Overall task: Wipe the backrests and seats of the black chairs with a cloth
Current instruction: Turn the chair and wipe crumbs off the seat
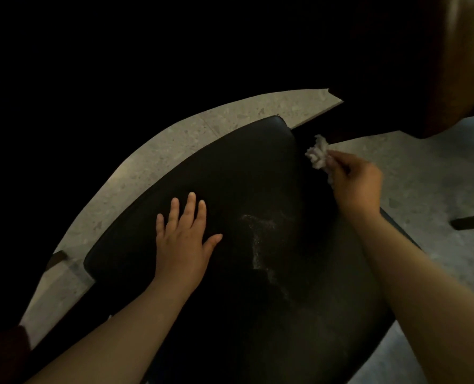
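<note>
— where the room is dark, what shows?
— speckled floor, black chair seat. left hand flat on seat, fingers spread. right hand pinches crumpled cloth at seat's right edge, near table.

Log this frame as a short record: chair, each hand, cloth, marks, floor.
chair: black chair, padded surface seen from above
left hand: flat on the chair, fingers straight
right hand: grips the cloth
cloth: white, crumpled, at the chair's far right edge; contact unclear
marks: pale dusty smear mid-surface, right of the left hand
floor: speckled, light
</note>
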`<state>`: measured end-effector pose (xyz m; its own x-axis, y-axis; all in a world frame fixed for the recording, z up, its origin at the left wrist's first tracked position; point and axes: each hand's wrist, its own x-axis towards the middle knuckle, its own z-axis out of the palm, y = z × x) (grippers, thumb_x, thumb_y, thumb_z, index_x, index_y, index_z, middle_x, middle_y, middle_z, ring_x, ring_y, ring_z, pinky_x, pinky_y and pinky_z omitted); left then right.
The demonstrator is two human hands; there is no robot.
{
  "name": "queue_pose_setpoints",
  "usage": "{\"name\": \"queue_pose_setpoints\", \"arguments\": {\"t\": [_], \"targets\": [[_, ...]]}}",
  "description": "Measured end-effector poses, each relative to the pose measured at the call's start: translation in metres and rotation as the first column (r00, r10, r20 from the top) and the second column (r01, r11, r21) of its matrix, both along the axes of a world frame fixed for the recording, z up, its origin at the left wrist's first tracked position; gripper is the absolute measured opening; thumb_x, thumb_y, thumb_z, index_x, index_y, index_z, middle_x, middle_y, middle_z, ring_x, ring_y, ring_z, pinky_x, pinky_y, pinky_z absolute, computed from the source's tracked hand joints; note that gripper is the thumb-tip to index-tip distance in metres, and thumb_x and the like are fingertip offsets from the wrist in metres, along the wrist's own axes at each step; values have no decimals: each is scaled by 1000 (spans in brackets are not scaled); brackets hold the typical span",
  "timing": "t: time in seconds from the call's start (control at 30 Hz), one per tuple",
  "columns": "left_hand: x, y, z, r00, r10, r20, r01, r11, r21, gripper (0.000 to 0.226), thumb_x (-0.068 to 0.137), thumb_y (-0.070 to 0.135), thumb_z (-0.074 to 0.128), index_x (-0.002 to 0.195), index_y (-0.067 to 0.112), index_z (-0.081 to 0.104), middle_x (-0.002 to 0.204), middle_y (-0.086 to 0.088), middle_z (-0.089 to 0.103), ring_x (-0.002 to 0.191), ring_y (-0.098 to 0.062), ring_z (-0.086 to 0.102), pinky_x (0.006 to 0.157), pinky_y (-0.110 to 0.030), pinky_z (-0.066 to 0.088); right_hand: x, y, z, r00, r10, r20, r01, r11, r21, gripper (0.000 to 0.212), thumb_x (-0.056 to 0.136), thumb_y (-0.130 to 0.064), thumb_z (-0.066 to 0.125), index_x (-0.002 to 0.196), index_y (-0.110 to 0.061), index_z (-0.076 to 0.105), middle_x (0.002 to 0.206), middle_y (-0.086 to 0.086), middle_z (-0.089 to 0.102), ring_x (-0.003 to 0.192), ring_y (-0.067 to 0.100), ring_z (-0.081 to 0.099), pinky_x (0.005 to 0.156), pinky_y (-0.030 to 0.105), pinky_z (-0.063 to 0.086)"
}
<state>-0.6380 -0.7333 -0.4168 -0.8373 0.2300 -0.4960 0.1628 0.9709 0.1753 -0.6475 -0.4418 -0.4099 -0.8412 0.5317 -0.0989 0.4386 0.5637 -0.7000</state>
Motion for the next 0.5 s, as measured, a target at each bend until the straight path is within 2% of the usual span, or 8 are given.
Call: {"name": "queue_pose_setpoints", "arguments": {"t": [0.07,0.13,0.2,0.3,0.4,0.5], "targets": [[0,0,0,1000,-2,2,2,1000,-4,74,97,55,35,153,27,-5,160,3,-20,146,-23,-20,121,-49,-2,7,-10,-5,998,-37,41,40,996,-77,29,98,-20,53,126,-21,62,121,-1,65,111,12,59,101,34,47],[0,0,0,1000,-2,2,2,1000,-6,74,97,55,35,153,27,-6,160,3,-20,147,-23,-20,121,-49,-2,25,-29,-5,1000,9,15,-8,999,-52,29,96,-18,55,124,-23,62,120,-7,63,112,9,57,104,36,45],[0,0,0,1000,-2,-2,2,1000,-5,74,97,55,35,153,27,-5,160,3,-20,147,-23,-20,121,-49,-2,44,-47,-2,995,101,-8,-101,994,-32,30,94,-17,56,121,-26,63,113,-19,59,109,1,55,103,28,42],[0,1,-1,1000,1,-4,-1,1000,-4,74,97,55,35,153,27,-5,160,2,-19,146,-23,-20,121,-49,-2,57,-53,4,985,167,32,-164,983,-86,30,94,-16,58,119,-32,62,99,-33,52,96,-6,55,89,18,42],[1,1,0,1000,-2,-5,2,1000,-11,74,97,55,35,153,27,-5,160,2,-19,147,-24,-20,121,-50,-2,43,-38,6,994,110,18,-109,992,-58,29,96,-19,54,121,-27,64,100,-23,58,93,1,57,85,24,47],[0,2,0,1000,3,-3,-3,1000,-17,74,97,55,35,153,27,-5,160,2,-20,146,-24,-21,121,-49,-3,17,-13,4,999,-38,-11,37,997,-69,28,98,-20,53,124,-23,63,114,-6,66,101,8,61,91,28,47]]}}
